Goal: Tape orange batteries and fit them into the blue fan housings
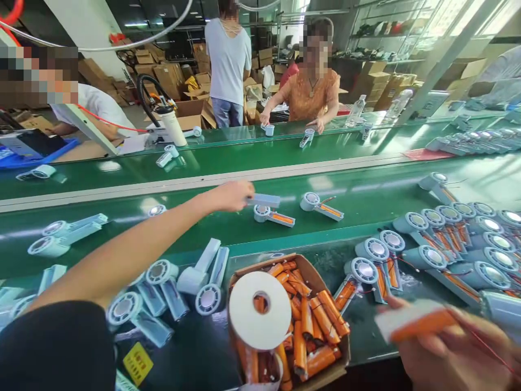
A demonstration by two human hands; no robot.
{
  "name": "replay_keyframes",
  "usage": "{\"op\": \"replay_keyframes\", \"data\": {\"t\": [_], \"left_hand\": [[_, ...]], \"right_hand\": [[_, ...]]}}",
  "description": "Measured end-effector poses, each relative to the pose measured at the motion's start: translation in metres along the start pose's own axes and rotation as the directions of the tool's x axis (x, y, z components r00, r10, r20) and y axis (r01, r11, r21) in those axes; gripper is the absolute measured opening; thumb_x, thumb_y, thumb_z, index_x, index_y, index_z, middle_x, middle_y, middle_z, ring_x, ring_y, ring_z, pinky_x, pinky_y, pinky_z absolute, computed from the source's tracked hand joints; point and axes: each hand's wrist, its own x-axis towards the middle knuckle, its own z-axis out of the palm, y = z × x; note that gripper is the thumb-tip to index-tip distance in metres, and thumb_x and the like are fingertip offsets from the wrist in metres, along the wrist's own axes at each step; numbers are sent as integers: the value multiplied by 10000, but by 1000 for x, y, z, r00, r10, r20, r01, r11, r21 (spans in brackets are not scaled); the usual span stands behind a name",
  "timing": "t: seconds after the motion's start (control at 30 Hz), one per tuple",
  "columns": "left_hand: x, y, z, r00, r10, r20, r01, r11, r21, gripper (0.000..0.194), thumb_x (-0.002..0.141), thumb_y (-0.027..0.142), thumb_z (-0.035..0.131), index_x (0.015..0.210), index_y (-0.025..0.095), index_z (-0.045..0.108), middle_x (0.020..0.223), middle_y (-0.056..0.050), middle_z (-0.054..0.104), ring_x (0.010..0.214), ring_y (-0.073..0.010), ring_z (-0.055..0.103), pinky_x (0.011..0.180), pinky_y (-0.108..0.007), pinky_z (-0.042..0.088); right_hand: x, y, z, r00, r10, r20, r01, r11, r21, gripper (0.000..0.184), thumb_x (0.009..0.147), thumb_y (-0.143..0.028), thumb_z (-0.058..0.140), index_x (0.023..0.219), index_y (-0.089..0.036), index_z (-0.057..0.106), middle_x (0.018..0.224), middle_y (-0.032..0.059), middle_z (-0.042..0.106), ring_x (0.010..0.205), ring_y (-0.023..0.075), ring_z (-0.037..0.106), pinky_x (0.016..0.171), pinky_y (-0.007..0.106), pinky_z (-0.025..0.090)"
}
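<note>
My left hand [234, 196] reaches across the green belt with its fingers closed on a light-blue handheld fan body [265, 200]; its handle sticks out to the right and the rest is hidden by my fingers. Just below it on the belt lies a fan body with an orange battery in its handle [280, 219]. At the lower right, my right hand [443, 347] grips an orange battery pack [427, 325], somewhat blurred, with a white strip along its upper side and a thin red wire. A cardboard box [348, 353] between my hands holds several orange batteries and a white tape roll [244, 309].
Several fan bodies without visible batteries [124, 308] lie at the left, and rows of battery-fitted ones [431, 256] crowd the right. A pale divider rail [195, 182] runs along the belt. Across it sits a person in orange [313, 92], touching fan parts.
</note>
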Motion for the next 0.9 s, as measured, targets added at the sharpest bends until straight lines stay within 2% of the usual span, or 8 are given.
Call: {"op": "replay_keyframes", "data": {"t": [0.07, 0.13, 0.23, 0.33, 0.43, 0.5, 0.63, 0.9], "left_hand": [[-44, -32, 22, 997, -77, 10, 77, 997, -5, 228, 781, 141, 612, 908, 210, 789, 1224, -79, 758, 1181, -239, 670, 1017, -315, 520], [-65, -46, 46, 996, -82, 31, 83, 996, -32, 209, 750, 124, 629, 833, 238, 784, 1184, -38, 784, 1209, -227, 667, 1035, -307, 513], [-65, -50, 69, 998, -18, 67, 25, 994, -104, 176, 735, 134, 687, 781, 271, 786, 1165, 20, 803, 1312, -203, 628, 1107, -287, 463], [-49, -57, 72, 993, 49, 105, -31, 986, -165, 97, 738, 206, 744, 772, 282, 792, 1143, 39, 810, 1292, -202, 642, 1033, -252, 482], [-37, -65, 69, 989, 65, 130, -39, 980, -196, 96, 782, 280, 735, 847, 280, 806, 1037, 22, 815, 1062, -186, 718, 857, -219, 499], [-33, -66, 69, 991, 46, 123, -20, 979, -203, 153, 838, 311, 690, 933, 275, 804, 968, 4, 807, 913, -176, 721, 774, -229, 485], [-32, -59, 75, 997, -13, 71, 28, 978, -206, 214, 905, 304, 601, 1028, 253, 768, 997, -45, 797, 903, -208, 707, 774, -275, 476], [-25, -53, 80, 996, -80, 41, 89, 955, -283, 254, 905, 296, 608, 1121, 257, 735, 1043, -56, 790, 905, -220, 704, 721, -284, 457]], "right_hand": [[22, -8, 65, 980, -156, 125, 137, 980, 147, 414, 716, -368, 984, 1034, -351, 721, 817, 15, 809, 681, 327, 797, 603, 496, 677], [49, -11, 135, 924, -119, 364, 88, 991, 99, 380, 731, -345, 969, 1019, -315, 723, 792, 4, 810, 751, 317, 814, 688, 487, 679], [81, 1, 228, 786, -35, 617, 137, 983, -119, 335, 773, -321, 901, 1047, -280, 712, 780, -14, 810, 706, 245, 782, 716, 395, 624], [95, 27, 283, 644, 106, 758, 292, 882, -371, 268, 861, -236, 777, 1114, -247, 690, 782, -21, 812, 715, 204, 754, 769, 343, 567], [96, 46, 301, 554, 190, 810, 462, 740, -490, 246, 939, -228, 708, 1180, -224, 661, 824, -2, 823, 748, 196, 746, 786, 316, 529], [93, 51, 301, 530, 222, 818, 578, 612, -540, 268, 988, -245, 670, 1253, -222, 643, 882, 11, 831, 784, 198, 750, 783, 304, 515], [86, 51, 300, 526, 299, 797, 703, 375, -604, 321, 1030, -280, 624, 1347, -238, 639, 947, 42, 828, 833, 234, 755, 731, 295, 488], [81, 42, 309, 512, 457, 728, 759, 156, -632, 469, 1051, -407, 603, 1494, -255, 581, 957, 113, 804, 858, 321, 762, 686, 303, 441]]}}
